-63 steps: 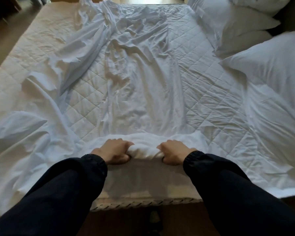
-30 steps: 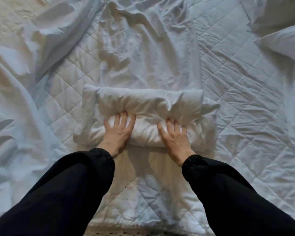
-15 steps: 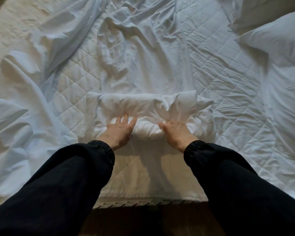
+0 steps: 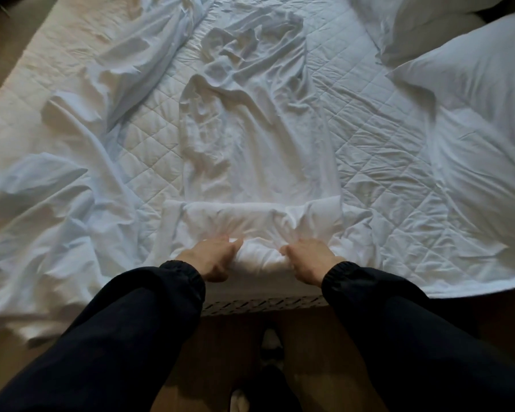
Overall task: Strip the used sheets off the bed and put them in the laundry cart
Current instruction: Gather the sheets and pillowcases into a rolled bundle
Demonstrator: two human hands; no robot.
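Note:
A loose white sheet (image 4: 250,138) lies crumpled across the quilted mattress pad (image 4: 378,150). Its near end is bunched into a thick roll (image 4: 250,221) at the bed's front edge. My left hand (image 4: 213,258) grips the roll's left side, fingers curled into the cloth. My right hand (image 4: 308,257) grips the roll a little to the right in the same way. Both arms wear dark sleeves. More of the sheet hangs over the bed's left side (image 4: 36,233). No laundry cart is in view.
White pillows (image 4: 473,84) are piled at the right side of the bed, one (image 4: 414,22) behind the other. Wooden floor (image 4: 235,346) runs below the bed edge, with my shoes (image 4: 269,340) on it. Bare floor also shows at top left (image 4: 9,34).
The roll of sheet was pushed out onto the bed, then drawn back to the front edge. My hands went from flat on the roll to gripping it.

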